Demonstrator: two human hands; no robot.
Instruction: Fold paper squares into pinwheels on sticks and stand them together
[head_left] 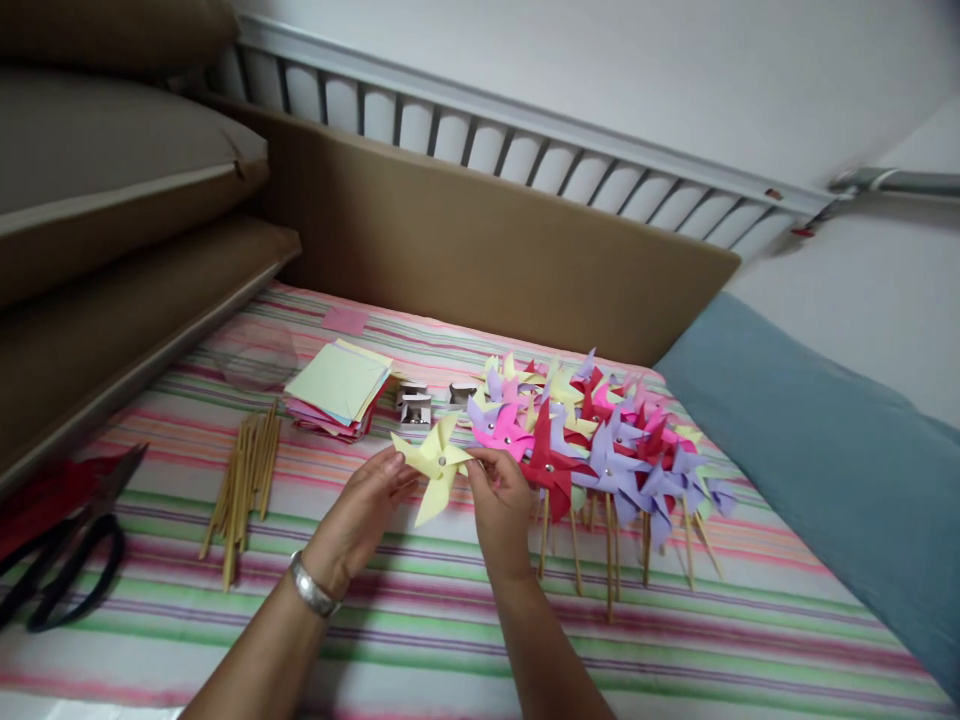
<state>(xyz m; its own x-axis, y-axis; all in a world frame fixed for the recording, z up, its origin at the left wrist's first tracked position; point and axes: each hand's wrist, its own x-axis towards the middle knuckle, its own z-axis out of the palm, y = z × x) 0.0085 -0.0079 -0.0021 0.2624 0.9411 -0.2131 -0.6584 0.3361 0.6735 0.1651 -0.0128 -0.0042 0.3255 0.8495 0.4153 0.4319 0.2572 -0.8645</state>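
Note:
A pale yellow paper pinwheel (436, 461) with a round metal pin at its centre is held up between my two hands, above the striped cloth. My left hand (369, 505), with a silver bracelet at the wrist, pinches its left blade between thumb and fingers. At the opposite side, my right hand (501, 500) has the tip of the right blade between thumb and forefinger. No stick shows below this pinwheel. Just right of my right hand lies a crowd of finished pinwheels (611, 462) on wooden sticks, in red, purple, pink and yellow.
Wooden sticks (244, 480) lie left of my hands. Behind them is a stack of coloured paper squares (341, 382), with small open boxes (414, 404) beside it. Black-handled scissors (90, 540) rest at the left. A brown board (480, 230) stands behind, before a radiator (525, 160).

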